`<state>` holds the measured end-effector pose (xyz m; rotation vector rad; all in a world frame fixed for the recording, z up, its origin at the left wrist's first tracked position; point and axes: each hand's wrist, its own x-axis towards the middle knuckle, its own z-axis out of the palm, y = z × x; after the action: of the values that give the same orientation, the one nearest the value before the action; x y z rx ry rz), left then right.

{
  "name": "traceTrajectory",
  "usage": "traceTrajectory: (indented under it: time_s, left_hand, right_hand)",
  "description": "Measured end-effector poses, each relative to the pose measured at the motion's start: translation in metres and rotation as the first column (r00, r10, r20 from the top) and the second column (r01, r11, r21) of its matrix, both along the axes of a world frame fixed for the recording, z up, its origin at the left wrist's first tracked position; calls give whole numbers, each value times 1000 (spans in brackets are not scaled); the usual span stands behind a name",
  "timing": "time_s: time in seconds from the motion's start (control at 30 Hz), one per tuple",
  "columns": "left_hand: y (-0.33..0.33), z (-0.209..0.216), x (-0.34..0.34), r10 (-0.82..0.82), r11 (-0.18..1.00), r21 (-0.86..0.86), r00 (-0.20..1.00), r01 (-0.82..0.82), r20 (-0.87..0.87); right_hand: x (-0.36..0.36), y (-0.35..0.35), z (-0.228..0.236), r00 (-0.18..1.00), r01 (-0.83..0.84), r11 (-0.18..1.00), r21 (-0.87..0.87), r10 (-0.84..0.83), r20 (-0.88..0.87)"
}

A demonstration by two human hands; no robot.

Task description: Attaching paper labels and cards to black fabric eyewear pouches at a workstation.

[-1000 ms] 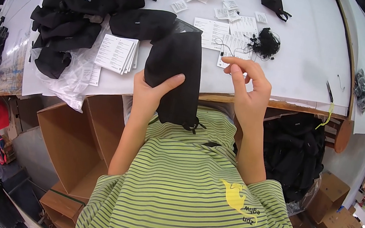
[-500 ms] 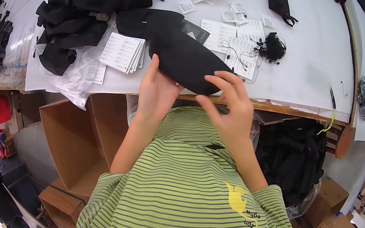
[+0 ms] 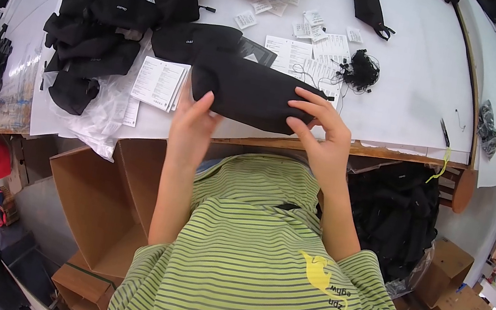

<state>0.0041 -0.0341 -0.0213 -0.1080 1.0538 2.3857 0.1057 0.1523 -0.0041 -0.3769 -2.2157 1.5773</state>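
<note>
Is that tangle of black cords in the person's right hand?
No, the tangle of black cords lies on the table, apart from the right hand.

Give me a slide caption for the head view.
Right hand grips a black fabric pouch, left hand at its other end, near white cards and tangled black cords.

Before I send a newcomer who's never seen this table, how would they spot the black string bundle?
On the white table, look beyond the right hand to the printed sheets. The black string bundle lies at their right edge: a tangled clump, unlike the smooth pouches.
</note>
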Motion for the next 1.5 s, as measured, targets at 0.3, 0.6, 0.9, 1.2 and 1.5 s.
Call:
traceTrajectory:
  time_s: [0.3,0.6,0.9,1.2,1.5]
  left_hand:
    - [-17,10,-26,-214,887,-457,819,-65,-532]
    - [-5,10,-24,64,901,-359,892,-244,-447]
    - [-100,-28,-74,-373,233,-744,649,-626,-663]
    - [-119,-75,-85,-573,22,-792,642,-610,-510]
    - [-99,-49,-86,-455,54,-668,577,-742,-678]
  right_hand:
    - [-9,18,17,989,-108,990,-91,117,91]
    - [-40,65,14,987,20,987,-158,6,162]
    - [-140,238,-30,707,522,735,-433,-657,-263]
    - [-162,255,-84,707,700,710,-79,-672,222]
    - [-117,198,-38,950,175,958,229,-225,215]
